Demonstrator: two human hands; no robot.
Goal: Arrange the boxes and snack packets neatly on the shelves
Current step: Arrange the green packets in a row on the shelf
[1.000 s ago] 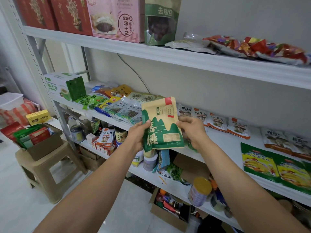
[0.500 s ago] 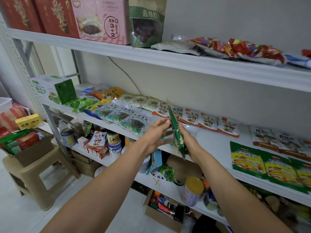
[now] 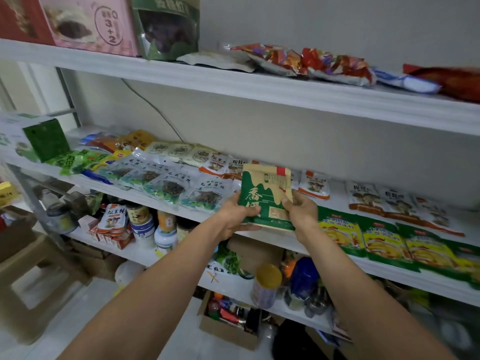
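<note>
White wall shelves crowded with snack packets, middle shelf (image 3: 285, 241) front edge, green and tan packet (image 3: 265, 197) held upright just above it, left hand (image 3: 233, 216) gripping its lower left corner, right hand (image 3: 301, 213) gripping its right side

A small shop's stockroom: white metal shelves (image 3: 259, 81) carry rows of snack packets (image 3: 166, 183), boxes (image 3: 91, 24) and jars (image 3: 140, 222).
</note>
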